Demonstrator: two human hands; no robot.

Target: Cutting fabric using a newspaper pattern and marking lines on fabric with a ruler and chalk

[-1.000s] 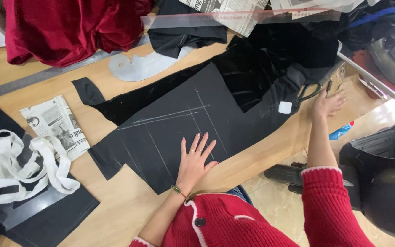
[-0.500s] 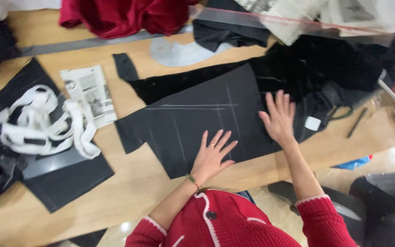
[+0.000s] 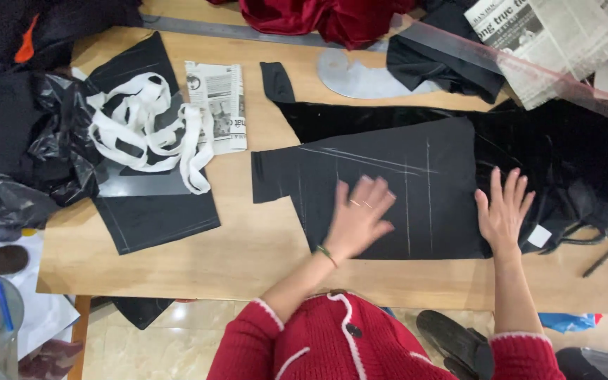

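Head view: a black fabric panel (image 3: pixel 388 190), marked with pale chalk lines, lay flat near the front edge of the wooden surface (image 3: pixel 248 260). Both hands rested palm-down on it with fingers spread, holding nothing; the left hand (image 3: pixel 359 218) pressed near the panel's middle and appeared blurred, the right hand (image 3: pixel 502 211) at its right border, where more black cloth (image 3: pixel 571 155) was heaped. Such flat, splayed contact would keep the cloth smooth and taut, judging by its unwrinkled face. Beyond the panel, toward the far edge, lay a grey curved template (image 3: pixel 360 77) and red velvet (image 3: pixel 325 17). To the left sat a folded newspaper sheet (image 3: pixel 216 105), white strips (image 3: pixel 149 134) tangled over another dark piece (image 3: pixel 156 218), and crumpled black plastic (image 3: pixel 29 162). A dark pencil-like tool (image 3: pixel 605 257) lay at the right.
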